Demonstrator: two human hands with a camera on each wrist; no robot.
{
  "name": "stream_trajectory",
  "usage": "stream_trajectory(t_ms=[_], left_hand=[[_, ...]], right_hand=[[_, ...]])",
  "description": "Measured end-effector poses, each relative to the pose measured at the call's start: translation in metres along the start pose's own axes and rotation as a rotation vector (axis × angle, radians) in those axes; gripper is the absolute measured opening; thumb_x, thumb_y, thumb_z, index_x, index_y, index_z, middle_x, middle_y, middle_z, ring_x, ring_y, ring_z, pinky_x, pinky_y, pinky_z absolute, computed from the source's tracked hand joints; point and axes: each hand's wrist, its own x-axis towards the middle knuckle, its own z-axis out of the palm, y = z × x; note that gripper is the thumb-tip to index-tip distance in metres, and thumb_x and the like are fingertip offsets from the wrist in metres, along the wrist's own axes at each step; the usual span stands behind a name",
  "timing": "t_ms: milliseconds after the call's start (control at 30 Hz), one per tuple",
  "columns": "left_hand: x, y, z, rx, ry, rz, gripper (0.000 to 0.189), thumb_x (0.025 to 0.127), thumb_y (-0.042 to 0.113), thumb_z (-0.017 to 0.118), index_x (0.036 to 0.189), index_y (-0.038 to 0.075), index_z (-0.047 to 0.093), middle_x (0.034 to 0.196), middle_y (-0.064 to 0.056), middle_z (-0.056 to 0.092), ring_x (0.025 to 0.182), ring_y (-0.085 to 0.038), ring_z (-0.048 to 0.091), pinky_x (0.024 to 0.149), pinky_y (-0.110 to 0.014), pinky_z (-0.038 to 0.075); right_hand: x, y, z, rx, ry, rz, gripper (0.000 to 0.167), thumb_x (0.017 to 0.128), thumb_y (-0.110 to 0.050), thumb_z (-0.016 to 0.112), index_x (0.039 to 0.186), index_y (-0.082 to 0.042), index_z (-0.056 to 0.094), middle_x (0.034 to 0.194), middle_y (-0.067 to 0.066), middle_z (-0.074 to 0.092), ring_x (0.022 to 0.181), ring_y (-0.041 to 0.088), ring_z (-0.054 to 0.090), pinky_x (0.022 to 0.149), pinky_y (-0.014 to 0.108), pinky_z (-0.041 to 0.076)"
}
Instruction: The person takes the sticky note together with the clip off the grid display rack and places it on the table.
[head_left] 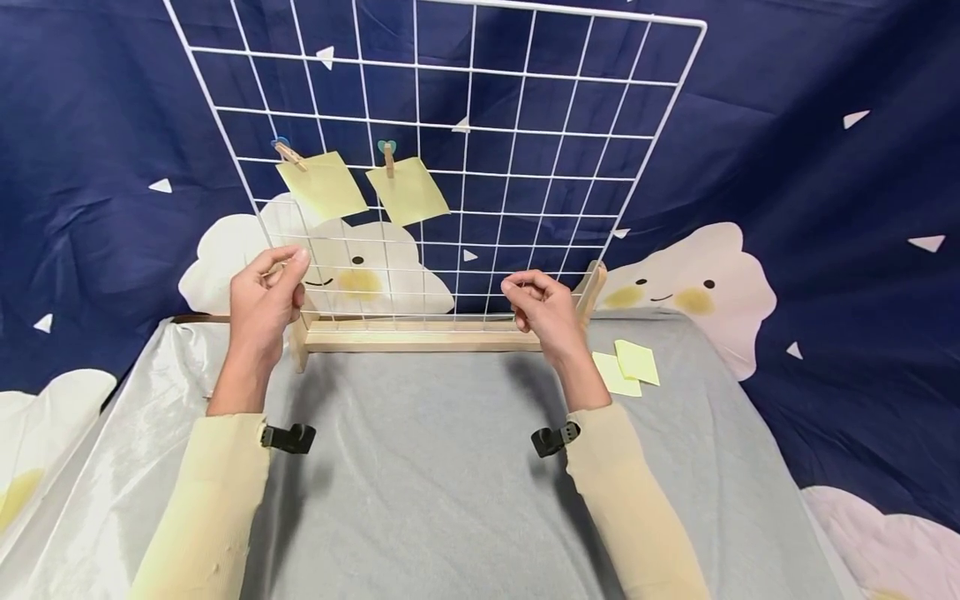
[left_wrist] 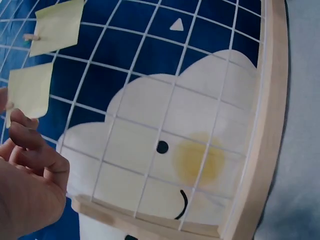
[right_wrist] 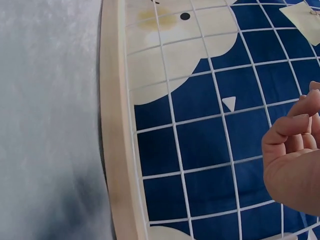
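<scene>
My left hand (head_left: 262, 300) is raised before the lower left of a white wire grid (head_left: 678, 83), fingers loosely curled and thumb near the index finger, with nothing visible in them. My right hand (head_left: 546, 312), similarly curled at the grid's lower right, shows nothing held either. Two yellow sticky notes (head_left: 322, 185) hang at the grid's upper left. A wooden clothespin (head_left: 291, 156) with a blue heart holds the left one; another clothespin (head_left: 389, 160) with a teal heart holds the right note (head_left: 410, 193). Whether my fingertips touch the wires, I cannot tell.
The grid stands in a wooden base (head_left: 420, 342) at the back of a table under grey cloth (head_left: 420, 467). Two loose yellow notes (head_left: 637, 362) overlap on the cloth, right of my right wrist. Behind hangs a dark blue curtain (head_left: 825, 67) with clouds.
</scene>
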Motion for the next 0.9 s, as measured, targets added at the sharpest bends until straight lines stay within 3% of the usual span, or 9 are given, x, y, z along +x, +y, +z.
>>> stream_trajectory(t_ms=[200, 467, 900], left_hand=[[0.005, 0.005, 0.013, 0.006, -0.127, 0.073, 0.017, 0.099, 0.021, 0.068, 0.111, 0.009, 0.072, 0.052, 0.001, 0.05, 0.048, -0.008, 0.043, 0.042, -0.018, 0.028], [0.013, 0.017, 0.03, 0.077, -0.173, 0.122, 0.033, 0.098, 0.025, 0.071, 0.121, 0.003, 0.068, 0.052, 0.001, 0.047, 0.049, -0.012, 0.041, 0.044, -0.021, 0.03], [0.03, 0.042, 0.061, 0.103, -0.253, 0.21, 0.036, 0.098, 0.022, 0.07, 0.127, 0.001, 0.064, 0.053, 0.001, 0.049, 0.051, -0.013, 0.042, 0.044, -0.022, 0.03]], right_hand=[[0.003, -0.007, 0.01, 0.013, 0.0, -0.033, 0.004, 0.095, -0.009, 0.072, 0.099, -0.008, 0.07, 0.062, -0.001, 0.053, 0.045, 0.01, 0.044, 0.048, 0.021, 0.037], [0.009, -0.013, 0.025, 0.02, 0.0, -0.065, 0.007, 0.093, -0.008, 0.074, 0.099, -0.007, 0.071, 0.063, -0.002, 0.057, 0.045, 0.01, 0.044, 0.047, 0.02, 0.036], [0.021, -0.023, 0.042, 0.017, 0.0, -0.124, 0.011, 0.092, -0.007, 0.075, 0.101, -0.003, 0.072, 0.06, 0.0, 0.052, 0.044, 0.01, 0.041, 0.046, 0.021, 0.036]])
